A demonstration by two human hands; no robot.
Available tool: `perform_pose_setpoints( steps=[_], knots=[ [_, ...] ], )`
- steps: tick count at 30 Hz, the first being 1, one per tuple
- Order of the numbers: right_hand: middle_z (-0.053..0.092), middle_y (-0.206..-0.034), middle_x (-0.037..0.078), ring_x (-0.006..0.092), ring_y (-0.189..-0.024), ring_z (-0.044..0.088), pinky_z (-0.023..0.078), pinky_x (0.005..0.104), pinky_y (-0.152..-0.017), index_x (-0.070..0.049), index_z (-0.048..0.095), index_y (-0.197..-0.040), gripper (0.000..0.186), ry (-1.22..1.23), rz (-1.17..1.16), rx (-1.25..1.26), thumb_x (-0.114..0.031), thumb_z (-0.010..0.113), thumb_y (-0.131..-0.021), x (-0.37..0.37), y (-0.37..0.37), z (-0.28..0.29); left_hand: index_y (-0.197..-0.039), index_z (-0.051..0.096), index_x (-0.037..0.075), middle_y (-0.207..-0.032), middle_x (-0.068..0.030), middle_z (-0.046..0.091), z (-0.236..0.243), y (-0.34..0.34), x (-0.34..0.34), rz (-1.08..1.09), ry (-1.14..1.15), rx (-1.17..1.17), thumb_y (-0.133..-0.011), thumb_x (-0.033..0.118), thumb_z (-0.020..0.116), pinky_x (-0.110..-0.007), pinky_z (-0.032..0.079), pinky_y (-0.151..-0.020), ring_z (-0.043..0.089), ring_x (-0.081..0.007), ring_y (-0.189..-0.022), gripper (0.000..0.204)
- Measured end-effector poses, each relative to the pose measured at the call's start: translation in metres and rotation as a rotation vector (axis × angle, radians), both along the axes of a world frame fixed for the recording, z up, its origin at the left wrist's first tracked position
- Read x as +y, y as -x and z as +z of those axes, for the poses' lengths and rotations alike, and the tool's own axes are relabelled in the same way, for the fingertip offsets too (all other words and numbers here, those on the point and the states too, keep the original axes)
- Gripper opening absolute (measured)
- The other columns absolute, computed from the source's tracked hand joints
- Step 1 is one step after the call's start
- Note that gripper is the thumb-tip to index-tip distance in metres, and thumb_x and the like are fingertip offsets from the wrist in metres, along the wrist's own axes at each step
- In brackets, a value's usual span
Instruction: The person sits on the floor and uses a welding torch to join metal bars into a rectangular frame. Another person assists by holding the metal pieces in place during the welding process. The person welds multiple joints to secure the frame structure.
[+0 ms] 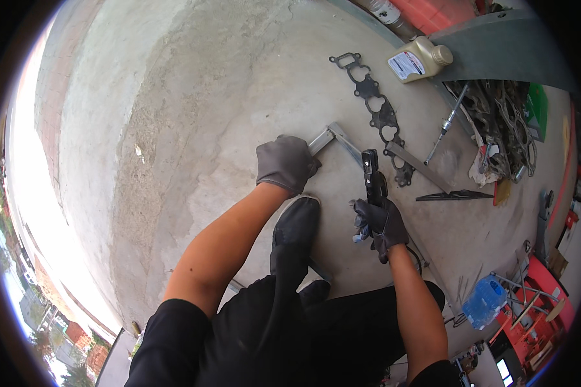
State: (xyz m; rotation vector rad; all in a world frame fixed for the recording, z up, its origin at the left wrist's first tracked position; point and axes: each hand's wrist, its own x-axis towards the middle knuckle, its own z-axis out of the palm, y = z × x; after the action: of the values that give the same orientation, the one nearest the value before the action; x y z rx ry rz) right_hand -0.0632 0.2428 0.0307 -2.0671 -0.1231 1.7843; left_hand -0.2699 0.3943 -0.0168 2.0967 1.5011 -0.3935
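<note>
My left hand (285,164) wears a grey glove and is closed around one arm of a metal angle piece (332,132), two grey bars meeting at a corner above the floor. In my right hand (382,224), also gloved, is a black handheld tool (372,174) with a long, narrow head; its exact kind is unclear. The head of this tool stands beside the end of the angle piece's other arm. Whether they touch, I cannot tell. Below the left hand is my dark boot (297,226).
A flat black gasket (382,116) with several openings lies beyond my right hand, near a flat metal bar (419,166). A beige bottle (419,59), a metal rod tool (447,122) and a blue water jug (485,302) are to the right. Bright daylight fills the left side.
</note>
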Motion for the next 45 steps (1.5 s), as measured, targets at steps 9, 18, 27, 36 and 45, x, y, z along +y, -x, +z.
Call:
perform_pose_setpoints(
  steps=[9, 18, 27, 36, 45],
  knots=[
    [0.067, -0.071, 0.008, 0.0139, -0.048, 0.058, 0.059, 0.0357, -0.047, -0.001, 0.071, -0.097, 0.038, 0.006, -0.042, 0.014, -0.034, 0.087, -0.087, -0.012, -0.011, -0.008, -0.084, 0.08, 0.011, -0.086, -0.0137, 0.075, -0.001, 0.001, -0.001, -0.021, -0.006, -0.028, -0.085, 0.047, 0.079, -0.045, 0.052, -0.064, 0.076, -0.032, -0.078, 0.035],
    [0.068, -0.07, 0.007, 0.014, -0.049, 0.06, 0.05, 0.032, -0.044, 0.001, 0.075, -0.11, 0.032, -0.028, -0.01, 0.019, -0.026, 0.081, -0.094, -0.006, -0.005, 0.0, -0.082, 0.079, 0.013, -0.086, -0.0158, 0.075, -0.02, 0.008, -0.006, 0.075, -0.046, -0.15, -0.085, 0.045, 0.079, -0.047, 0.055, -0.071, 0.075, -0.0351, -0.082, 0.032],
    [0.067, -0.072, 0.008, 0.0145, -0.049, 0.06, 0.058, 0.0347, -0.047, -0.001, 0.072, -0.095, 0.034, 0.036, -0.009, -0.011, -0.031, 0.087, -0.088, -0.017, -0.011, 0.001, -0.081, 0.08, 0.016, -0.088, -0.0081, 0.077, -0.008, 0.006, -0.005, -0.029, -0.036, -0.107, -0.087, 0.041, 0.077, -0.042, 0.054, -0.068, 0.076, -0.0272, -0.088, 0.026],
    [0.068, -0.073, 0.005, 0.0124, -0.055, 0.061, 0.047, 0.0286, -0.048, 0.004, 0.078, -0.118, 0.035, -0.014, -0.079, -0.004, -0.025, 0.074, -0.099, -0.023, -0.005, 0.006, -0.081, 0.08, 0.013, -0.086, -0.0124, 0.075, 0.001, 0.002, -0.002, 0.022, 0.002, -0.043, -0.083, 0.042, 0.08, -0.045, 0.053, -0.065, 0.075, -0.033, -0.082, 0.029],
    [0.066, -0.07, 0.005, 0.0123, -0.048, 0.057, 0.052, 0.0325, -0.044, -0.004, 0.07, -0.092, 0.033, -0.003, -0.071, 0.004, -0.033, 0.086, -0.088, -0.008, 0.008, -0.002, -0.083, 0.078, 0.012, -0.084, -0.0159, 0.074, -0.003, 0.006, -0.003, -0.011, -0.026, -0.101, -0.086, 0.049, 0.08, -0.049, 0.053, -0.063, 0.075, -0.0363, -0.078, 0.037]
  ],
)
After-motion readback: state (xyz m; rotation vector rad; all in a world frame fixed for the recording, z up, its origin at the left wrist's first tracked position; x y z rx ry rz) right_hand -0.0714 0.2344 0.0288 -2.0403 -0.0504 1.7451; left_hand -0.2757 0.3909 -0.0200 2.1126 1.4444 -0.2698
